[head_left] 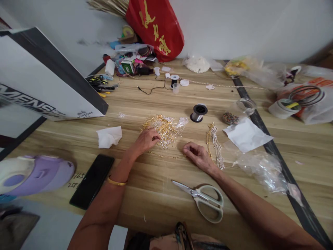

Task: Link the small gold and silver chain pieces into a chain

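Note:
A pile of gold and silver beads and chain pieces [166, 133] lies on the wooden table. My left hand [148, 139] rests at the pile's left edge, fingers bent together; whatever is between them is too small to name. To the right of the pile, my right hand [196, 154] pinches the end of a thin gold chain [166, 157], which runs across the table toward my left hand. Gold and silver chains [216, 146] lie just beyond my right hand. Scissors [204, 199] with pale handles lie in front, their blades pointing left.
Behind the pile stands a spool of wire [199, 113]. A black phone [92, 181] and a crumpled tissue [109, 136] are at the left. White paper [247, 134], clear plastic bags [262, 170] and a clear jar [245, 107] lie at the right. A large box [47, 76] stands back left.

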Demonstrator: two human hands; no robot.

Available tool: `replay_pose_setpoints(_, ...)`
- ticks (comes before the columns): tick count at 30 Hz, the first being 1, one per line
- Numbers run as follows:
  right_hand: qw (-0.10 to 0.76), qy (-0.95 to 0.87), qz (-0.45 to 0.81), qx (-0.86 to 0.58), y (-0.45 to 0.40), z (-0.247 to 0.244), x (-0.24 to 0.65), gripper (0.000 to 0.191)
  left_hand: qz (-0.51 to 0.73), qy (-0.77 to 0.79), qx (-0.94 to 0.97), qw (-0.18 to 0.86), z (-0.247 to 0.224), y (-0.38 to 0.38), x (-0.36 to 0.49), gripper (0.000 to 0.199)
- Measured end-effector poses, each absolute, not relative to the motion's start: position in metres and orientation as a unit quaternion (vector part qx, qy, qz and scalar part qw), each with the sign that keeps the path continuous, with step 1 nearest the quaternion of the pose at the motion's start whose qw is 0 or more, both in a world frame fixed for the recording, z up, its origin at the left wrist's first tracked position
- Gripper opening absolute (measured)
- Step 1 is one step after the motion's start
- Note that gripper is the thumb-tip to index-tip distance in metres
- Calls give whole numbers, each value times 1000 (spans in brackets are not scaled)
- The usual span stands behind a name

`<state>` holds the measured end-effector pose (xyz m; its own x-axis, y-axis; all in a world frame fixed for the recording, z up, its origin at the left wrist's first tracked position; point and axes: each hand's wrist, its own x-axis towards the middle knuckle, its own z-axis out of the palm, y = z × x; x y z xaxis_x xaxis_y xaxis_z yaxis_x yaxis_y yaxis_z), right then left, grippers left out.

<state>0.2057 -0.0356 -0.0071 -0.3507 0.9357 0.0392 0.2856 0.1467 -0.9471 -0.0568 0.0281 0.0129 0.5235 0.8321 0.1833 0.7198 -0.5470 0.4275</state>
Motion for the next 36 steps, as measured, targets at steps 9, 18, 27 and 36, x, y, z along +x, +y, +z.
replay_pose_setpoints(9,343,-678,467,-453,-36,-9,206,23,209,472,840,167,13,31,-62,9)
replay_pose_setpoints(18,344,-680,462,-454,-35,-9,207,28,234,480,822,198,15,30,-62,8)
replay_pose_setpoints(27,341,-680,463,-456,-36,-7,206,28,228,466,833,193,13,31,-62,11)
replay_pose_setpoints(36,340,-682,465,-451,-35,-10,207,28,249,460,840,141,1,30,-50,13)
